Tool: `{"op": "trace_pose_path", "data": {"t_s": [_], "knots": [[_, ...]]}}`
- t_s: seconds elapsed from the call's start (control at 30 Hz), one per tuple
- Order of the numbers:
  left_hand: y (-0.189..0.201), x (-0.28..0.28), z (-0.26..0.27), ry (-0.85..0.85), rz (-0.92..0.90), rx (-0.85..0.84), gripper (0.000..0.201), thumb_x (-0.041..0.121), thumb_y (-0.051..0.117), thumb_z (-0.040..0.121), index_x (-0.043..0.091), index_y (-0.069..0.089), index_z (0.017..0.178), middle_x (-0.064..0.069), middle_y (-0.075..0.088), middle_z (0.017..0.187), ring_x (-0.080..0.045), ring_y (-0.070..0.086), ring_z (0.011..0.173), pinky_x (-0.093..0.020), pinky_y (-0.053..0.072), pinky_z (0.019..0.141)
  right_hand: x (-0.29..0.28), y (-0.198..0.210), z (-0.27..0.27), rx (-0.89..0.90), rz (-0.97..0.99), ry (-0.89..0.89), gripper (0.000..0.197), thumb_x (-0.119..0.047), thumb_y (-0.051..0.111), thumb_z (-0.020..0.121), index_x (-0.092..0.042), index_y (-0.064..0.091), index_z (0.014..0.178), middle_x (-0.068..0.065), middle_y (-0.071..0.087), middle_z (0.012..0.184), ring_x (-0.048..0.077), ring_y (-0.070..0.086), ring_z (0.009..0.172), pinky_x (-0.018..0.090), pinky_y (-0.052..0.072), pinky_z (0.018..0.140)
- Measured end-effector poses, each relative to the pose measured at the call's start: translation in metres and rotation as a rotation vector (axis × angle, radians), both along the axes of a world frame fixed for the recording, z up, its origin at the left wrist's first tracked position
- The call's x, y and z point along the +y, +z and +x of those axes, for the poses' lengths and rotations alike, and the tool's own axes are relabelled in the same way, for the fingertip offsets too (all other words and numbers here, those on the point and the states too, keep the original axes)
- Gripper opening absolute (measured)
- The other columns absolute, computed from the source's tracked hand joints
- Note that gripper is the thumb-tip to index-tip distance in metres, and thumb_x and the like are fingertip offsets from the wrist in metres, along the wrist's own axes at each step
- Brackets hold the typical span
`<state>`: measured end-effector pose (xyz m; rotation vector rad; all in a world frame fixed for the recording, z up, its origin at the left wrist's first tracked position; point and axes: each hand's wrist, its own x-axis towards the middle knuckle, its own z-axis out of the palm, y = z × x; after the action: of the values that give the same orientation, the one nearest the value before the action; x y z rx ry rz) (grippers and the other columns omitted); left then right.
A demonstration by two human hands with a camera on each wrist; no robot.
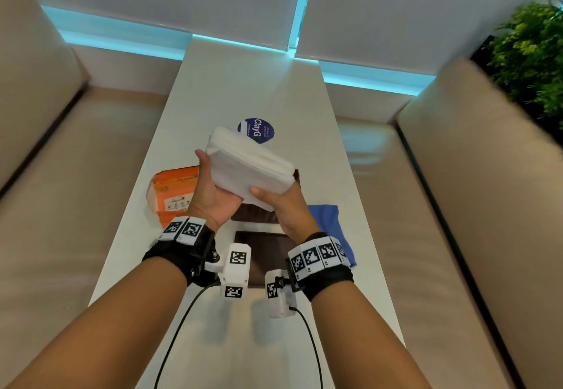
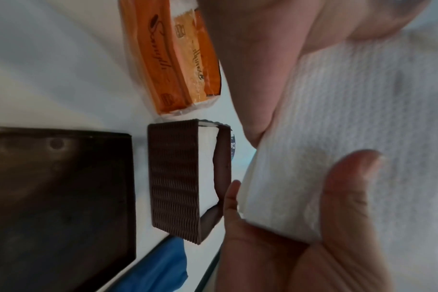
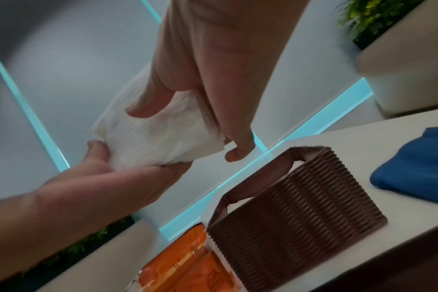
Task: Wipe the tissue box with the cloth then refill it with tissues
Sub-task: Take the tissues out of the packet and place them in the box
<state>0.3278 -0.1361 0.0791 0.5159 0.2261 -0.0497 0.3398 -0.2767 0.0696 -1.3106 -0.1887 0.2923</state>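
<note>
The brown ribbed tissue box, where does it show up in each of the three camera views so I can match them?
Head: the tissue box sits mid-frame on the white table, mostly hidden behind the hands and the tissue stack.
Left wrist: centre, seen side-on, right of the dark lid.
Right wrist: lower right, open top facing up-left.
Shared landmark: the orange tissue pack, beside the box in all three views.

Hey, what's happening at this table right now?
A person holds a stack of white tissues above the table, left hand and right hand gripping opposite ends. Below sits the open brown tissue box, with the orange tissue pack and blue cloth lying either side.
</note>
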Motion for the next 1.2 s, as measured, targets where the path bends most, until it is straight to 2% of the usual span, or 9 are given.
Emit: {"op": "trace_pose_path", "data": {"t_s": [0.13,0.2,0.33,0.47,0.57,0.67,0.87,1.07,1.2], "knots": [[-0.003,-0.005,0.003,-0.011,0.058,0.089,0.077,0.061,0.049,0.079,0.013,0.045,0.139,-0.015,0.058,0.134,-0.032,0.055,0.124,-0.051,0.050,0.097,-0.003,-0.003,0.000,0.050,-0.187,-0.129,0.035,-0.015,0.074,0.080,-0.026,0.061,0.112,0.003,0.068,0.115,0.022,0.064,0.109,0.037,0.055,0.089],[-0.007,-0.001,0.004,-0.029,0.115,0.135,0.056,0.047,0.049,0.090,0.013,0.048,0.135,-0.013,0.060,0.129,-0.029,0.058,0.118,-0.044,0.058,0.085,-0.010,-0.002,0.005,0.156,-0.239,-0.137,0.043,-0.024,0.073,0.081,-0.016,0.059,0.121,0.007,0.067,0.117,0.022,0.065,0.104,0.028,0.056,0.074],[-0.018,0.011,0.011,-0.122,0.572,0.248,0.059,0.011,0.063,0.089,0.012,0.037,0.142,-0.001,0.044,0.140,-0.018,0.050,0.117,-0.021,0.056,0.065,-0.035,0.000,0.021,0.388,-0.331,-0.031,0.044,-0.018,0.070,0.084,-0.006,0.058,0.124,0.013,0.066,0.120,0.024,0.064,0.099,0.038,0.056,0.085],[-0.029,0.009,0.024,-0.223,0.891,0.346,0.082,0.008,0.075,0.078,0.018,0.029,0.146,-0.014,0.046,0.138,-0.032,0.055,0.116,-0.042,0.053,0.086,-0.039,0.005,0.034,0.413,-0.518,0.010,0.040,-0.018,0.067,0.087,-0.005,0.054,0.123,0.014,0.062,0.112,0.022,0.063,0.081,0.026,0.056,0.046],[-0.029,0.002,0.038,-0.139,1.043,0.329,0.068,0.009,0.067,0.086,0.016,0.031,0.144,-0.017,0.048,0.138,-0.033,0.055,0.118,-0.048,0.049,0.099,-0.034,0.007,0.045,0.298,-0.617,-0.097,0.054,-0.019,0.058,0.093,-0.010,0.033,0.140,0.015,0.049,0.136,0.028,0.057,0.108,0.038,0.060,0.073],[-0.026,-0.006,0.050,-0.102,1.153,0.233,0.059,0.001,0.052,0.092,0.013,0.029,0.145,-0.018,0.047,0.140,-0.031,0.052,0.122,-0.045,0.045,0.104,-0.032,0.010,0.049,0.166,-0.694,-0.169,0.067,-0.010,0.046,0.097,-0.019,0.008,0.151,0.011,0.029,0.154,0.030,0.039,0.135,0.038,0.037,0.111],[-0.043,-0.015,0.056,-0.150,1.472,0.162,0.058,-0.005,0.043,0.092,0.010,0.027,0.146,-0.021,0.050,0.136,-0.034,0.050,0.123,-0.036,0.041,0.101,-0.027,-0.004,0.040,0.081,-0.892,-0.122,0.066,0.001,0.040,0.096,-0.019,0.011,0.152,0.011,0.034,0.152,0.028,0.038,0.137,0.028,0.032,0.109],[-0.051,-0.017,0.057,-0.323,1.788,0.119,0.065,-0.004,0.042,0.093,0.004,0.011,0.150,-0.027,0.057,0.122,-0.037,0.057,0.110,-0.038,0.046,0.091,-0.022,-0.021,0.041,0.008,-1.018,-0.112,0.056,0.001,0.040,0.095,-0.013,0.027,0.147,0.019,0.050,0.137,0.034,0.050,0.125,0.032,0.040,0.102],[-0.060,-0.003,0.038,-0.067,1.727,0.079,0.074,0.009,0.058,0.091,0.004,0.015,0.150,-0.023,0.048,0.138,-0.034,0.047,0.128,-0.041,0.041,0.106,-0.016,-0.032,0.040,-0.095,-1.144,-0.143,0.052,0.004,0.040,0.093,-0.010,0.033,0.142,0.023,0.060,0.115,0.036,0.060,0.104,0.036,0.048,0.085]]}}
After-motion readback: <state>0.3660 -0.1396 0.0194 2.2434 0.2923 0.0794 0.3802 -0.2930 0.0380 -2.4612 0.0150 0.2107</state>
